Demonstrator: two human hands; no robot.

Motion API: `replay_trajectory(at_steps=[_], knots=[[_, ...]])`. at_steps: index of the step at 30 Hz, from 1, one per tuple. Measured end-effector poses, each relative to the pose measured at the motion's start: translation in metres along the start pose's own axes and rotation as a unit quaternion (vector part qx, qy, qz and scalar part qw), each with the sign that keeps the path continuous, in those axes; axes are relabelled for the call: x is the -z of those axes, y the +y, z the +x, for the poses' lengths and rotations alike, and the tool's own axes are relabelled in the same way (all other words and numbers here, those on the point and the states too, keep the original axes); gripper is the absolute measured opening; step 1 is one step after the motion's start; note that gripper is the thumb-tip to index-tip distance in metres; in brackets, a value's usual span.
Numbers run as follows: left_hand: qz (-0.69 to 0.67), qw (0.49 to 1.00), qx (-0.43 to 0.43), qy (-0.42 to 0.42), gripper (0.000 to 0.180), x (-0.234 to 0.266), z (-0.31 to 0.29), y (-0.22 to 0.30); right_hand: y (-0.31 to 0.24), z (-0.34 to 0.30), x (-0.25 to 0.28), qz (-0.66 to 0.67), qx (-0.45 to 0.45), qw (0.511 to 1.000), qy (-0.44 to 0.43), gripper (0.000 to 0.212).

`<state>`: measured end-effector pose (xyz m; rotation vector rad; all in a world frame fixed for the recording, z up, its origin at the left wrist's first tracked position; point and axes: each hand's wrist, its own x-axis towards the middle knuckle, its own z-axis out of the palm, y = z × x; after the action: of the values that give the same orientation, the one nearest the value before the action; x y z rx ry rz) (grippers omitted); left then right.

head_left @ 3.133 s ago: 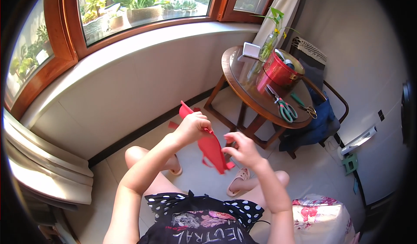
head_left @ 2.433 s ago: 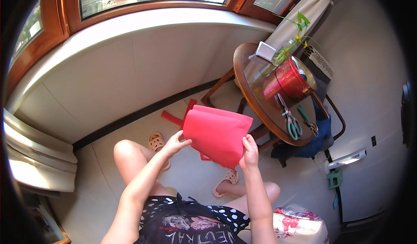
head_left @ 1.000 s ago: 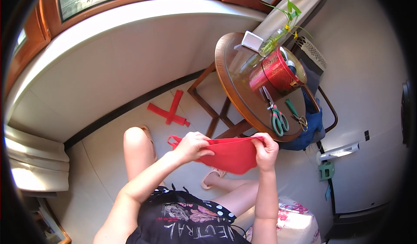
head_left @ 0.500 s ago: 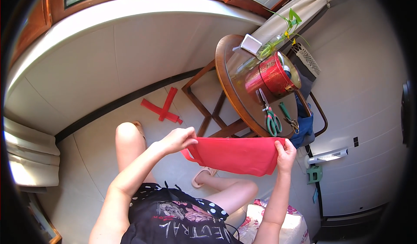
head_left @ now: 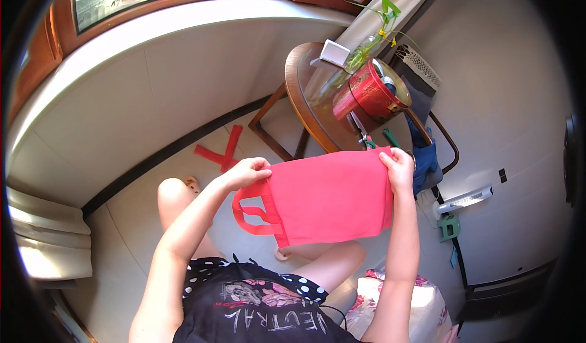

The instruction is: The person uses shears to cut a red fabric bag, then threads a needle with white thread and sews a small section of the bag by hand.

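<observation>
The red bag (head_left: pixel 329 199) now shows a broad, nearly rectangular face, where half a second ago it appeared as a narrower band. It hangs above the person's lap, nearer than the table (head_left: pixel 294 93), and now hides part of the scissors (head_left: pixel 368 141). The left hand (head_left: pixel 249 173) pinches its far left corner; the right hand (head_left: pixel 400 167) grips the far right one, thumb on top. The bag looks like matte, soft fabric, with flat looped handles (head_left: pixel 237 213) at its left end. Red strips (head_left: pixel 231 146) lie crossed on the floor, far left. The tin (head_left: pixel 372 90) is round and glossy.
</observation>
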<state>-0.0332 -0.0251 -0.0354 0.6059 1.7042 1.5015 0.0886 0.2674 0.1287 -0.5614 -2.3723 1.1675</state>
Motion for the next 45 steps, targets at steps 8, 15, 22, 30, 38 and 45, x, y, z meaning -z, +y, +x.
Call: replay_trajectory(at_steps=[8,15,22,30,38,45], knots=[[-0.086,0.994,-0.012,-0.071,0.017,0.014,0.0,0.018,0.022,0.018,0.004,0.032,-0.028,0.999,-0.008,0.006],[-0.084,0.992,-0.052,-0.08,0.017,0.015,-0.008,0.013,0.023,0.005,0.004,0.077,-0.02,0.997,-0.011,0.003],[-0.011,0.997,-0.061,-0.037,0.013,0.027,0.001,0.001,0.015,-0.012,0.003,0.201,-0.09,0.971,-0.095,0.011],[-0.089,0.994,-0.055,0.008,0.008,0.031,0.002,-0.02,0.003,-0.014,-0.01,0.207,-0.154,0.956,-0.14,0.01],[0.019,0.998,0.05,-0.045,0.012,0.038,-0.003,-0.042,-0.005,-0.024,-0.035,0.189,-0.015,0.961,-0.201,0.012],[-0.039,0.998,0.035,-0.028,0.008,0.031,-0.004,-0.059,-0.007,-0.017,-0.047,0.027,0.09,0.987,-0.127,0.013]])
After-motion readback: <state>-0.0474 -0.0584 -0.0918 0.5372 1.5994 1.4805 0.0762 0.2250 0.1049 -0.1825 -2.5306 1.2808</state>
